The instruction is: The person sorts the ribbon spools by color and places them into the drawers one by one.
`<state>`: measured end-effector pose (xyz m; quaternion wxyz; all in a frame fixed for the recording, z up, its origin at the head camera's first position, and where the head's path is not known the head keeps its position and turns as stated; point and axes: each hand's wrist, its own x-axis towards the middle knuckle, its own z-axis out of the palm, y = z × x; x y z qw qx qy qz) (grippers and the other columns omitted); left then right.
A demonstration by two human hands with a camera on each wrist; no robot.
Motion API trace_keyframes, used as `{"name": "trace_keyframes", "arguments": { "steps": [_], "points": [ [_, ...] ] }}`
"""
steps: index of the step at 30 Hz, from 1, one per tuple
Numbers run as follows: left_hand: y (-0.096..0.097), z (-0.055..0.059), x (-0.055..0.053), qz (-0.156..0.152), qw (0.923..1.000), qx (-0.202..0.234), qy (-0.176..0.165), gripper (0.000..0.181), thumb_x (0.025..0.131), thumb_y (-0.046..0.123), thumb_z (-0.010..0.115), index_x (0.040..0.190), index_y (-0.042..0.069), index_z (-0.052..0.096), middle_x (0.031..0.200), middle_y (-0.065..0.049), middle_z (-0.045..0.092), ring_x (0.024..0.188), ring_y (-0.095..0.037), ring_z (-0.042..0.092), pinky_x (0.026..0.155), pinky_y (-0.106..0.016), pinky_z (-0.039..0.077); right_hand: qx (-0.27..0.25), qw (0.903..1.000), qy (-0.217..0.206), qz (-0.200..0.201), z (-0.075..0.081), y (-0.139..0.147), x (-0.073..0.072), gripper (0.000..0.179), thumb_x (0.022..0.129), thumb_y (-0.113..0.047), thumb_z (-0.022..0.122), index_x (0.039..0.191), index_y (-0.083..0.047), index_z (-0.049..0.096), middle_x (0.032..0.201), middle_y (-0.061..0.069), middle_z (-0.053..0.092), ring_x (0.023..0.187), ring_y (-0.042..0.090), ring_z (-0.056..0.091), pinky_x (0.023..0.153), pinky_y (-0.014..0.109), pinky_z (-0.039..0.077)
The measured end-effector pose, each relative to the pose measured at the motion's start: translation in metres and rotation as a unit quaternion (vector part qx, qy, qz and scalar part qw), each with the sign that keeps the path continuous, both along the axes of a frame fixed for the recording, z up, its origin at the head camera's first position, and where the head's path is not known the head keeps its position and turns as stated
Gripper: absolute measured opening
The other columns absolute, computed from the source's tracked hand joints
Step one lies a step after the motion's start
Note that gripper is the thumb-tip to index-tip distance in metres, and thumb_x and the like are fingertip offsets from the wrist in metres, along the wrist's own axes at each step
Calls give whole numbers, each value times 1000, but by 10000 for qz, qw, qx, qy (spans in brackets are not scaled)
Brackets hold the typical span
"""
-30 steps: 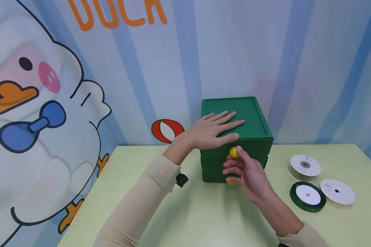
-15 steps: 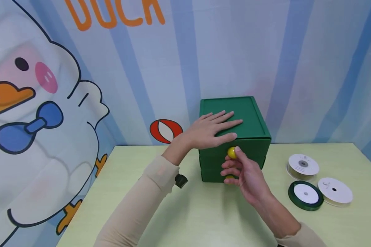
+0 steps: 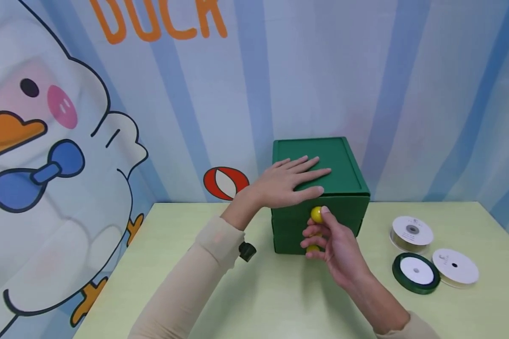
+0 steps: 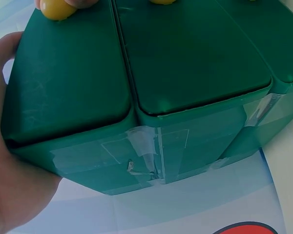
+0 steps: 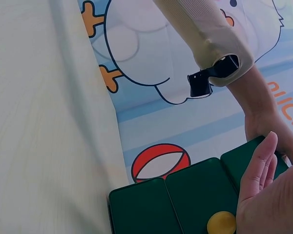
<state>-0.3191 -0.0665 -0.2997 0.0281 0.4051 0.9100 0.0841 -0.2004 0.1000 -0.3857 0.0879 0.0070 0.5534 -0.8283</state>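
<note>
A green box of stacked drawers stands against the backdrop, with round yellow knobs down its front. My left hand rests on the box's top, fingers spread and straight, the thumb along the front edge. My right hand pinches the top drawer's yellow knob between thumb and index finger, its other fingers loosely bent in front of the lower knobs. In the left wrist view that same knob has fingertips on it, and the drawer fronts sit flush. The right wrist view shows a lower yellow knob.
To the right of the box lie a white-topped ribbon spool, a dark green ribbon roll and a flat white spool. Behind the pale table hangs a striped duck-print cloth. Clear tape covers the box's side.
The head view has shifted slightly. Both hands keep their places, the left on the box top and the right at the top knob, and the drawers look unmoved.
</note>
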Motion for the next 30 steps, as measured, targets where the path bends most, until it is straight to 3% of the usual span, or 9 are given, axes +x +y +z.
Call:
{"name": "trace_keyframes", "arguments": {
  "steps": [30],
  "points": [
    [2,-2,-1,32,9999,135,16,62,110,60,39,168,39,31,178,8,14,165,-15,7,133,-48,7,86,9998,-148,-69,2,0,7,50,110,-55,49,111,-6,61,84,-3,66,73,12,70,63,24,59]
  ]
}}
